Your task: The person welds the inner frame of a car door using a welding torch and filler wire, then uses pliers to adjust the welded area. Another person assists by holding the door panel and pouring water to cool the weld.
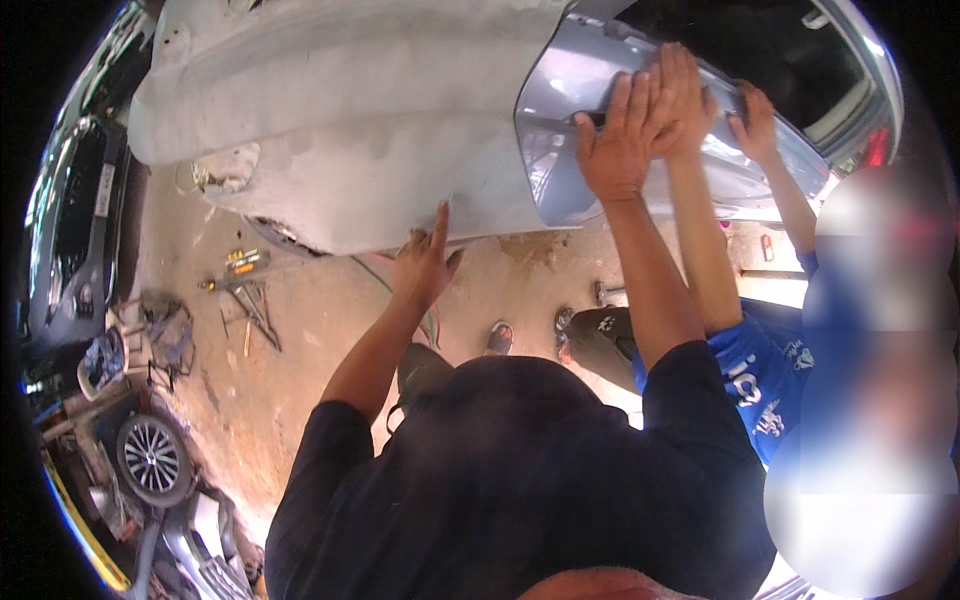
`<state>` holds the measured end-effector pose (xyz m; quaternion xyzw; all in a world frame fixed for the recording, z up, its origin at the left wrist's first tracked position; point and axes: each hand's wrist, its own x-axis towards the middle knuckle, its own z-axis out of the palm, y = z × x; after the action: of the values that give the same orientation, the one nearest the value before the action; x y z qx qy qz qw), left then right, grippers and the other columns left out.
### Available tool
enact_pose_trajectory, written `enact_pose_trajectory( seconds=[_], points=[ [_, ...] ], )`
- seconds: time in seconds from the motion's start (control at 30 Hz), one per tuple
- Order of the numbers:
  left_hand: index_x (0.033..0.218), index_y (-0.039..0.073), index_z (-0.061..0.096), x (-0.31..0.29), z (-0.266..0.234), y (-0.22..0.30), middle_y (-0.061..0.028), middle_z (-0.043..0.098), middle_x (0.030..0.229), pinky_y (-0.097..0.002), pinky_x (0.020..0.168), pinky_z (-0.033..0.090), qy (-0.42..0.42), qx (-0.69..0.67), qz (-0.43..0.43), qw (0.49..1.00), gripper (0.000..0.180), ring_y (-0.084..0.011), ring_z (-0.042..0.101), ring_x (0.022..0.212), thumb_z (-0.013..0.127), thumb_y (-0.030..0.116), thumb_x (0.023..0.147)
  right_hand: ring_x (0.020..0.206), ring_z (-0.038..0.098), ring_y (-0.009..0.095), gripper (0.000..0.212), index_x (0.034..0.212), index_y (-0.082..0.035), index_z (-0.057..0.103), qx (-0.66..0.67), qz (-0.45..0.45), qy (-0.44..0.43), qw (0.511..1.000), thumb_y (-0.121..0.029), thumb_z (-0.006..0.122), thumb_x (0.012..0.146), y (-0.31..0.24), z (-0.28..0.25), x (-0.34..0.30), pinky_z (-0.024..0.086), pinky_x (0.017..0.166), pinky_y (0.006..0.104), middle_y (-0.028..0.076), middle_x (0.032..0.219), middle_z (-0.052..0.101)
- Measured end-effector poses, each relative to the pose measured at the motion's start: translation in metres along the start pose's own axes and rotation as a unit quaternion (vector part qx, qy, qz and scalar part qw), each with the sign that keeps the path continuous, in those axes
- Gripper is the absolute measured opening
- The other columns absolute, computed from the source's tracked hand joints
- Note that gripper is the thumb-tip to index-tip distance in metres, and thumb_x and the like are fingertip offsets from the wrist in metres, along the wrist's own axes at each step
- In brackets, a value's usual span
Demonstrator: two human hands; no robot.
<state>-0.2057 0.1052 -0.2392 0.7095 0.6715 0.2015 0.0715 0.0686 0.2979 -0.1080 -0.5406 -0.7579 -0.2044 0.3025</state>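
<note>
My left hand (pixel 425 262) is at a car's dull grey, sanded-looking front panel (pixel 330 190), with its index finger stretched out to a dark mark near the lower edge. The thumb stands apart and nothing is held. Spread flat over the silver-blue car door (pixel 570 130), my right hand (pixel 622 145) is open near the door handle (pixel 592 119). A co-worker's hand (pixel 682 100) lies right beside it, partly overlapping in view. The co-worker's other hand (pixel 757 122) rests farther right along the door, below the window opening.
A co-worker in a blue shirt (pixel 770 370) stands close on my right. Hand tools (pixel 250 310) and a hose (pixel 380 275) lie on the stained floor. A hammer (pixel 606 293) is near the feet. Left are a dark car (pixel 75 240), a chair (pixel 105 360) and a wheel (pixel 153 455).
</note>
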Motion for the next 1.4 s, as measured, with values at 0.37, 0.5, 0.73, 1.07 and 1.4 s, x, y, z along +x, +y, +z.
enact_pose_trajectory(
  seconds=[0.37,0.5,0.73,1.07,1.4],
  points=[
    [0.162,0.014,0.037,0.015,0.06,-0.012,-0.0053,0.072,0.092,-0.0407,0.073,0.058,0.113,0.043,0.006,0.993,0.099,-0.0256,0.065,0.085,0.086,0.039,0.079,0.094,0.07,0.04,0.024,0.089,-0.006,0.071,0.256,0.032,-0.463,0.848,-0.029,0.068,0.094,0.003,0.002,-0.196,0.057,0.083,0.0506,0.019,0.099,0.072],
    [0.161,0.013,0.037,0.016,0.063,-0.01,-0.0032,0.067,0.086,-0.0392,0.071,0.056,0.153,0.049,0.015,0.987,0.101,-0.0246,0.063,0.081,0.087,0.04,0.078,0.084,0.072,0.042,0.036,0.089,-0.006,0.074,0.229,-0.158,-0.496,0.823,-0.04,0.064,0.095,-0.029,0.069,-0.185,0.058,0.078,0.0526,0.019,0.086,0.073],
    [0.16,0.012,0.041,0.011,0.07,-0.013,-0.0028,0.07,0.084,-0.0377,0.076,0.056,0.134,0.045,-0.004,0.99,0.096,-0.0225,0.064,0.088,0.086,0.039,0.079,0.072,0.071,0.042,0.042,0.08,-0.009,0.076,0.209,-0.169,-0.48,0.835,-0.047,0.063,0.094,-0.048,0.106,-0.174,0.057,0.07,0.0554,0.019,0.074,0.071],
    [0.105,-0.003,0.068,-0.115,0.049,-0.032,-0.0142,0.076,0.093,-0.0394,0.075,0.058,0.14,-0.076,-0.383,0.91,0.057,-0.0325,0.072,0.079,0.091,0.04,0.076,0.075,0.07,0.041,0.037,0.085,-0.008,0.075,0.215,-0.108,-0.535,0.81,-0.042,0.065,0.094,-0.054,0.077,-0.192,0.055,0.072,0.0521,0.019,0.076,0.07],
    [0.07,0.001,0.07,-0.273,0.035,-0.046,-0.0085,0.061,0.06,-0.0374,0.058,0.043,0.061,-0.199,-0.676,0.707,0.041,-0.0153,0.051,0.058,0.087,0.035,0.083,0.077,0.071,0.042,0.033,0.088,-0.008,0.078,0.238,-0.106,-0.546,0.796,-0.039,0.069,0.09,-0.053,0.081,-0.169,0.057,0.075,0.0512,0.021,0.079,0.071]
  ],
)
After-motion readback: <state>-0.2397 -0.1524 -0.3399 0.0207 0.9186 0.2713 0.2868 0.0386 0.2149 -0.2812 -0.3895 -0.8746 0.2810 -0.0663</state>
